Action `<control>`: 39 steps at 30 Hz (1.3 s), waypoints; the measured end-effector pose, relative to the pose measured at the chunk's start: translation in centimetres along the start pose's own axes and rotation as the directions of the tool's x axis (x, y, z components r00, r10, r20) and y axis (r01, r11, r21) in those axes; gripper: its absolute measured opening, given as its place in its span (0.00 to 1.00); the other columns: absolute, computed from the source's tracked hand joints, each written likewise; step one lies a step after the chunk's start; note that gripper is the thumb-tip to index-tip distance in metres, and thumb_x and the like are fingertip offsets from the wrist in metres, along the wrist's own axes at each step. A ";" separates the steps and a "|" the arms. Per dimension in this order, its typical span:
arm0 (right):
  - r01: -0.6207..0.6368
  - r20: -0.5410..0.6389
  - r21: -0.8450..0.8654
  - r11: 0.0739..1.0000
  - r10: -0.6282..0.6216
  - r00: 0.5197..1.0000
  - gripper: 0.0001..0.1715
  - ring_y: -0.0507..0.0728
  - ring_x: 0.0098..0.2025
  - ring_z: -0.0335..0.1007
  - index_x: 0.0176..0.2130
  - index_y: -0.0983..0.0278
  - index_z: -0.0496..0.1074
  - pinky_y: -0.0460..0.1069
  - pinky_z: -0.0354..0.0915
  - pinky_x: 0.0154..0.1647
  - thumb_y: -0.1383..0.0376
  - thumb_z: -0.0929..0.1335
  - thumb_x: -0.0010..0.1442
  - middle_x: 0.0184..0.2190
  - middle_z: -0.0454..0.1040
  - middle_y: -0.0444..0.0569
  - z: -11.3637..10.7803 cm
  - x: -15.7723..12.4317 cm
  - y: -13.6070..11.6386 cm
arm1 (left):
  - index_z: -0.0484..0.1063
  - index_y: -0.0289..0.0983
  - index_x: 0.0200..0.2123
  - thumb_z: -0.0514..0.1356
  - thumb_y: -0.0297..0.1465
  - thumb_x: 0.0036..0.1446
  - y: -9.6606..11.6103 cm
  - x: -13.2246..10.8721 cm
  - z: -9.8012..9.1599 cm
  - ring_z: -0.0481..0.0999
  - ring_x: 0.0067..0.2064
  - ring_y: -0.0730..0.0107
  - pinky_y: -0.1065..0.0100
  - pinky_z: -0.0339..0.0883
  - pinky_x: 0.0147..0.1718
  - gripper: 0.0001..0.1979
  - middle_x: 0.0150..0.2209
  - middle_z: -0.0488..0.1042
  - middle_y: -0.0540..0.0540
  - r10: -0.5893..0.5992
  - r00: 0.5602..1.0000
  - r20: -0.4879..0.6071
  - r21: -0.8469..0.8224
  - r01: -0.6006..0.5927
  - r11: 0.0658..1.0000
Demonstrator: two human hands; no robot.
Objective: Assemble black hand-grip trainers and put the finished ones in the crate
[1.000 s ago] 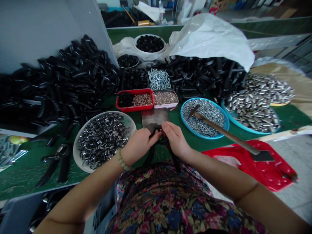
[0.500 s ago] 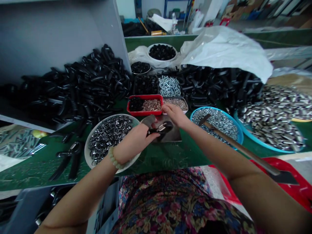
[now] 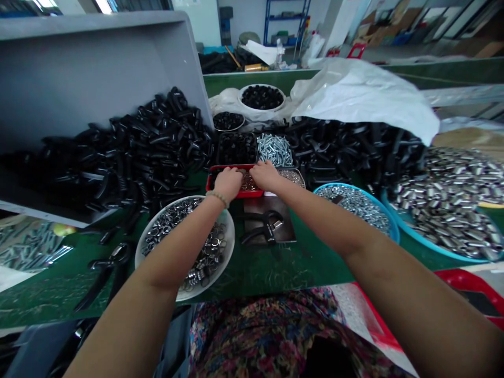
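Observation:
Both hands are at the red tray [image 3: 254, 194], which holds black parts and copper-coloured rivets [image 3: 248, 182]. My left hand [image 3: 229, 182] reaches into its left side with fingers curled down, the tips hidden among the parts. Beside it, my right hand [image 3: 265, 175] dips in at the right side, fingers bent together; whatever it pinches is hidden. Nearer me, a black two-handled tool with a small spring [image 3: 270, 228] lies on a flat metal plate [image 3: 289, 215], with neither hand on it.
A white bowl of metal rings [image 3: 230, 241] stands left, a blue-rimmed basin of small metal parts [image 3: 394, 231] right. Black handles [image 3: 153, 142] fill a tipped grey bin [image 3: 118, 58]. Behind the tray are silvery screws [image 3: 274, 149]. Another black tool [image 3: 114, 260] lies at left.
My left hand has let go of the black tool, now lying on the plate, and moved forward to the tray. My right hand has shifted left into the tray. The view has tilted up slightly.

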State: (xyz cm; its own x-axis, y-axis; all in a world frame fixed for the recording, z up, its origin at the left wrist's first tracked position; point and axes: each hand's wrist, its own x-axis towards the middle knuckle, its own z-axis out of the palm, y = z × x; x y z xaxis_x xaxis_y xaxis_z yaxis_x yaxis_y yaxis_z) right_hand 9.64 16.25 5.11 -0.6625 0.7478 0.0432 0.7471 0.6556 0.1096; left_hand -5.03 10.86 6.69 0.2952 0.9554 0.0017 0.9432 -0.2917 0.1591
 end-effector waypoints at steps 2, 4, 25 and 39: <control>-0.002 0.016 0.004 1.000 0.002 1.000 0.12 0.65 0.46 0.64 0.37 0.71 0.75 0.57 0.51 0.44 0.73 0.62 0.59 0.39 0.77 0.61 -0.1 0.1 0.1 | 0.73 0.31 0.39 0.53 0.26 0.59 -1.4 2.5 0.0 0.72 0.47 0.57 0.61 0.64 0.48 0.10 0.43 0.74 0.35 -0.026 0.999 0.020 0.028 0.025 0.999; 0.002 0.011 0.019 1.000 -0.002 1.000 0.11 0.65 0.47 0.64 0.37 0.70 0.74 0.56 0.51 0.45 0.73 0.62 0.59 0.39 0.76 0.60 -0.3 0.1 0.1 | 0.74 0.33 0.38 0.53 0.27 0.59 -1.8 3.6 0.4 0.74 0.45 0.58 0.62 0.66 0.46 0.10 0.42 0.74 0.37 -0.033 0.999 0.023 0.043 0.032 0.999; -0.281 0.001 0.806 0.521 0.473 0.881 0.06 0.53 0.30 0.67 0.32 0.63 0.67 0.48 0.62 0.32 0.62 0.66 0.60 0.27 0.71 0.44 4.0 -17.0 -1.5 | 0.68 0.34 0.43 0.60 0.26 0.54 2.7 -5.6 2.5 0.76 0.39 0.67 0.62 0.69 0.45 0.12 0.34 0.76 0.47 -0.063 0.997 -0.034 -0.867 0.002 0.498; 0.056 -0.309 0.160 0.986 -0.004 0.951 0.14 0.58 0.35 0.65 0.36 0.68 0.72 0.53 0.61 0.38 0.66 0.59 0.67 0.32 0.73 0.54 4.5 -18.0 -2.5 | 0.60 0.36 0.55 0.56 0.19 0.52 5.2 -6.3 7.0 0.74 0.35 0.73 0.67 0.71 0.40 0.26 0.43 0.69 0.43 0.006 0.998 -0.060 -0.806 -0.051 0.589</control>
State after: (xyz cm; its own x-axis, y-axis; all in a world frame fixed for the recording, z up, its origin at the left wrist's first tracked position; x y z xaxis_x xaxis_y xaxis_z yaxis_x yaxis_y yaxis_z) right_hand 19.97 1.59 -0.40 -0.6497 0.6762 0.3473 0.7078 0.7047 -0.0481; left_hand -0.93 3.03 0.59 0.2908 0.9548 0.0615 0.4174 -0.1845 0.8898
